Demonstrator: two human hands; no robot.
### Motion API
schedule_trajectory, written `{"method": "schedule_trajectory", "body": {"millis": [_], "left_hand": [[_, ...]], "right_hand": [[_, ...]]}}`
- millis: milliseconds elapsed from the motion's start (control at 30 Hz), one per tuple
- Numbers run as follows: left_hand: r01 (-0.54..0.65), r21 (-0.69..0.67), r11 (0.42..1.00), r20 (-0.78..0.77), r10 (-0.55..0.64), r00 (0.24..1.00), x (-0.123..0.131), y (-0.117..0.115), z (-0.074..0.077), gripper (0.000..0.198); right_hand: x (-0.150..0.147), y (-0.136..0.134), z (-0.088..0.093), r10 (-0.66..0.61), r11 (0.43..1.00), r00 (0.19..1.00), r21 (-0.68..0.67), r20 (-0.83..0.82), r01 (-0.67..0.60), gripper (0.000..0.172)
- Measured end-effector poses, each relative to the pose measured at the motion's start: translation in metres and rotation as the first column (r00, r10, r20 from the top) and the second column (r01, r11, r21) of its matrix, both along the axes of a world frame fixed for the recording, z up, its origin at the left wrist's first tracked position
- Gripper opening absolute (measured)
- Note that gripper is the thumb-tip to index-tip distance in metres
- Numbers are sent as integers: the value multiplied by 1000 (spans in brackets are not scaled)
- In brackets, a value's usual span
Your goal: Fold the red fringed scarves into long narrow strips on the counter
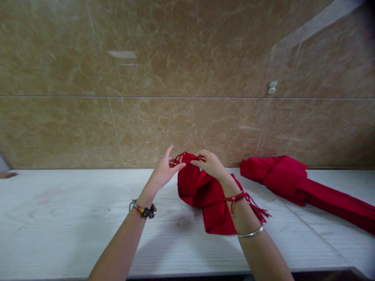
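Observation:
A red fringed scarf [205, 195] is lifted off the white wooden table [64, 218], its lower part hanging down to the tabletop. My left hand [164, 169] pinches the scarf's top edge near the tassels with thumb and forefinger, the other fingers raised. My right hand [211, 164] grips the same top edge from the right, fingers curled over the cloth. Some red tassels drape over my right wrist. A beaded bracelet sits on my left wrist, a silver bangle on my right.
A second red cloth [295, 183], folded long, lies on the table at the right and runs toward the right edge. A brown marble wall [146, 78] rises directly behind the table. The table's front edge is near the frame bottom.

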State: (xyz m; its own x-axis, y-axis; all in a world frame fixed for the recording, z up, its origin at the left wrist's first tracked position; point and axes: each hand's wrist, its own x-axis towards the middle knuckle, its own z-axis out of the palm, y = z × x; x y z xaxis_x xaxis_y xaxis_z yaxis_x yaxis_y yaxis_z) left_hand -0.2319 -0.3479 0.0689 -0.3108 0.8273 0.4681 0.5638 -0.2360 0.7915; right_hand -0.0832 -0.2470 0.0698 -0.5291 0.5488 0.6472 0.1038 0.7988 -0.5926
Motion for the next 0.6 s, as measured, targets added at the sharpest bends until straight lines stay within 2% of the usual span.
{"method": "schedule_trajectory", "body": {"millis": [100, 233, 333, 433, 500, 600], "left_hand": [[67, -22, 998, 51, -66, 997, 3, 13, -14, 89], [55, -6, 998, 9, -55, 998, 4, 24, -24, 74], [24, 45, 999, 49, -27, 998, 4, 21, -19, 64], [58, 56, 997, 128, -65, 990, 6, 15, -11, 66], [82, 42, 996, 106, -86, 991, 9, 11, -8, 70], [89, 2, 996, -39, -89, 995, 15, 8, -9, 74]], "right_hand": [[2, 2, 1, -65, 996, 996, -58, -57, 62, 19], [9, 6, 4, -81, 995, 993, -66, -90, 75, 18], [22, 13, 5, -265, 964, 963, 2, -53, 265, 11], [36, 21, 4, -461, 883, 886, 133, 61, 450, 8], [41, 22, 3, -426, 894, 893, 220, 144, 391, 16], [43, 14, 6, -111, 969, 951, 243, 288, 40, 43]]}}
